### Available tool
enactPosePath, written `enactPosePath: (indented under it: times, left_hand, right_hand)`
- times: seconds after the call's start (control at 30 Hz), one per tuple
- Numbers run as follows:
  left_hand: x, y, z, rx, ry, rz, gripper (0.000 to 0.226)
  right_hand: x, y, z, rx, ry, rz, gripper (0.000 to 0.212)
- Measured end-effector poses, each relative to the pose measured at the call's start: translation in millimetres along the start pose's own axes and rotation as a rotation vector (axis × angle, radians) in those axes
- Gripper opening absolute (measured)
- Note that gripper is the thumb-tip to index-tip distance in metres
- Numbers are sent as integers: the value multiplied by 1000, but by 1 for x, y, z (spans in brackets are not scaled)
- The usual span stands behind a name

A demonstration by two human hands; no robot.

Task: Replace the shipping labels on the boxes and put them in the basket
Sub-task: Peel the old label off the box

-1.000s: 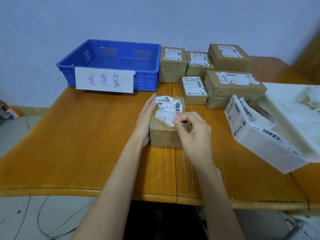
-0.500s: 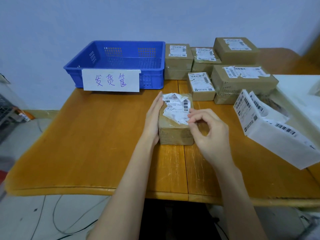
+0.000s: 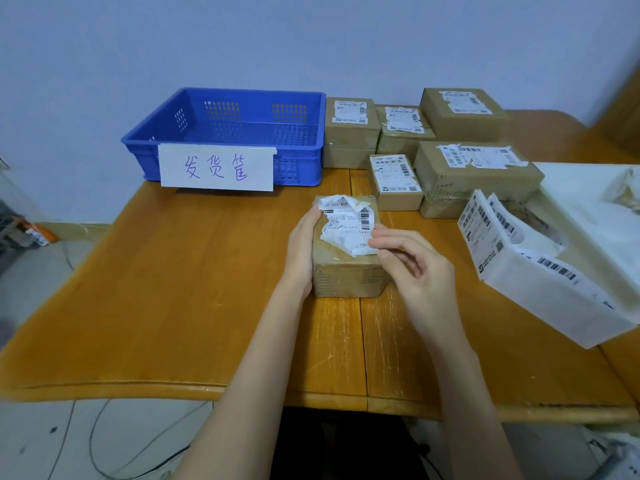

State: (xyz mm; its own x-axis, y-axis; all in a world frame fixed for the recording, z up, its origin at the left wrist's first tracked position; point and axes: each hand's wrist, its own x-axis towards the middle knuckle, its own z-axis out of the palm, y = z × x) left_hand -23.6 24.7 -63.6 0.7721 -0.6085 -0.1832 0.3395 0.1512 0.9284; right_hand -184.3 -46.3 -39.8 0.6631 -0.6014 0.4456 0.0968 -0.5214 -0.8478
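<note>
A small cardboard box (image 3: 346,271) sits on the wooden table (image 3: 173,289), near the middle, well in front of the blue plastic basket (image 3: 239,133). Its torn white shipping label (image 3: 348,225) is crumpled and partly lifted off the top. The left hand (image 3: 301,251) rests flat against the box's left side, fingers straight and their tips up at the top edge. The right hand (image 3: 415,271) pinches the label's lower right corner between thumb and fingertips, and this hand covers the box's right side.

The basket stands at the table's back left, with a white paper sign (image 3: 216,168) bearing three handwritten purple characters hung on its front wall. Just to its right are five more labelled cardboard boxes (image 3: 474,174), crowded together, some with ragged labels. On the right, a white tray of barcode label sheets (image 3: 540,271) leans open, next to a white sheet (image 3: 588,209) spread over the table's far right
</note>
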Motion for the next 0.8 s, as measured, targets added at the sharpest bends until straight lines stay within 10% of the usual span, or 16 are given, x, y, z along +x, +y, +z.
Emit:
enactPosePath:
  times: [0.8]
  left_hand:
    - [-20,19,-2,500,163,-116,66]
  right_hand:
    - [3,-4,28,-30,296,94,8]
